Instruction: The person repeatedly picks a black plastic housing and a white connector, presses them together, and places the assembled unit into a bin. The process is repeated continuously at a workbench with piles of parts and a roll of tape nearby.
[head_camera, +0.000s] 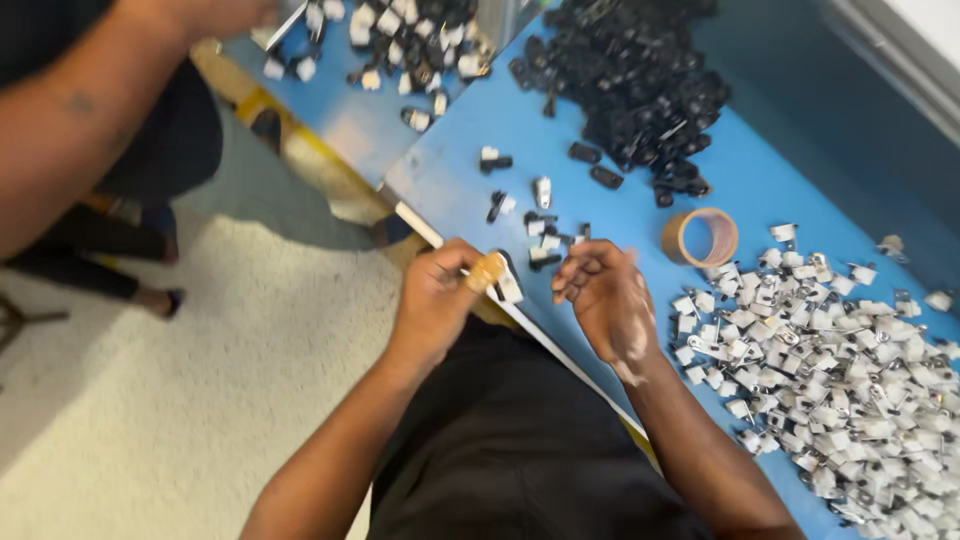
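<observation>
Small white-and-black clip part (507, 285): pinched in the left hand (437, 300) fingers, thumb taped. Right hand (603, 297): fingers curled, empty, just beside. Finished white pieces (850, 370) heaped right of the fingers, apparently many done; black parts (630, 80) piled beyond remain. Tape roll (700, 237) between; blue surface (450, 170) crowded.

- The left hand (437, 297) pinched a small white-and-black plastic clip (505, 284) at the blue tabletop's (450, 170) edge.
- The right hand (606, 297) hovered, fingers curled.
- A brown tape roll (700, 237) lay at its two o'clock.
- A heap of white plastic clips (850, 370) spread at four o'clock.
</observation>
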